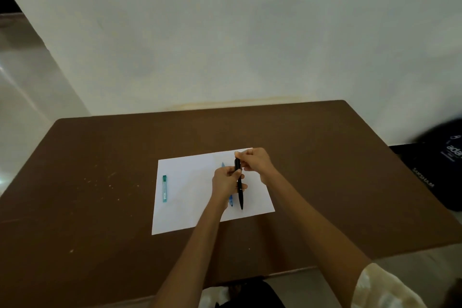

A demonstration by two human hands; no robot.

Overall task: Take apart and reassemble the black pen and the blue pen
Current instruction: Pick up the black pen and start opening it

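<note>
I hold the black pen (240, 192) over a white sheet of paper (187, 195), its tip pointing toward me. My left hand (226, 181) grips the pen around its middle. My right hand (257, 161) pinches the pen's far end. The blue pen (230, 200) lies on the paper under my left hand, mostly hidden, with only its two ends showing.
A small teal case (164, 188) lies at the paper's left edge. The paper rests on a brown table (100, 182) against a pale wall. A dark bag (440, 170) sits at the right, beside the table.
</note>
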